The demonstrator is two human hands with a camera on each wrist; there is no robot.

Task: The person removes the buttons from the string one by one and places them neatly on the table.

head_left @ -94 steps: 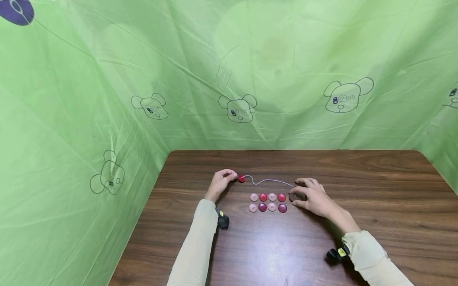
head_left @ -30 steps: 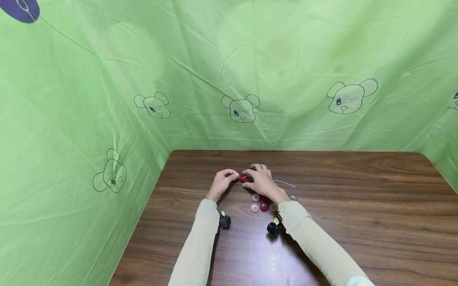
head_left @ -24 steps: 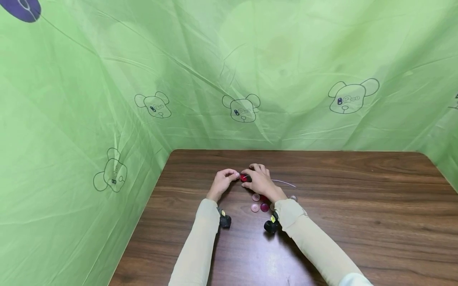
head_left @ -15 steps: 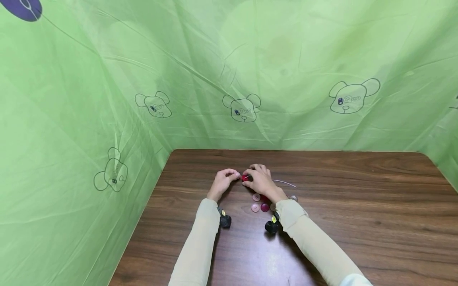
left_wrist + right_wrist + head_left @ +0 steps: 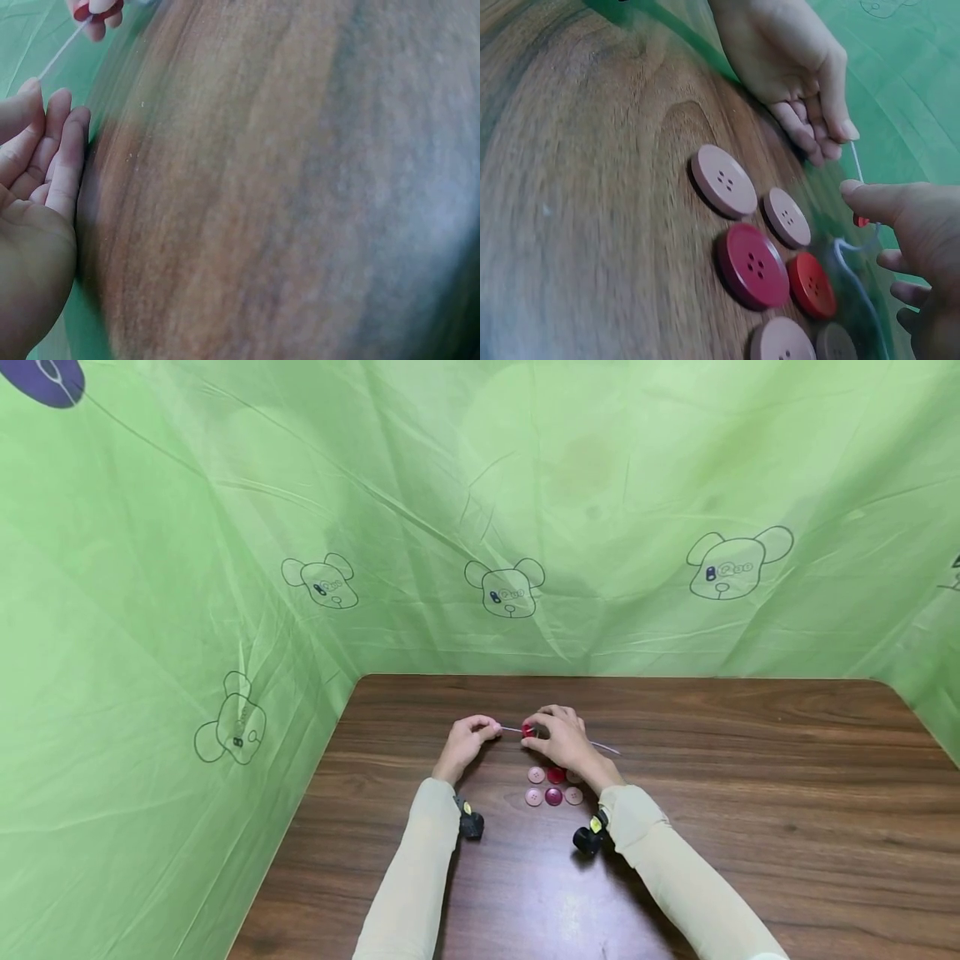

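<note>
My left hand point(image 5: 467, 746) pinches the end of a thin pale lilac string point(image 5: 511, 728) between thumb and index finger. The string runs taut from there to a red button point(image 5: 527, 731) threaded on it. Thumb and fingertips of my right hand point(image 5: 566, 745) grip that button, which the right thumb mostly covers in the right wrist view. Beyond the right hand the string's loose tail point(image 5: 604, 747) lies on the table. In the left wrist view, the string point(image 5: 60, 51) slants up from my left fingertips to the red button point(image 5: 96, 10).
Below my right hand, buttons lie in two rows: a pink button point(image 5: 536, 775), a red button point(image 5: 556, 775), a plum button point(image 5: 553, 797) and several others, some hidden by the hand. The brown wooden table point(image 5: 750, 793) ends at a green cloth backdrop point(image 5: 600, 635).
My right hand came over from the string's far end to the red button, then drew it a little rightward. A taut stretch of string now shows between the hands. The left hand has stayed put.
</note>
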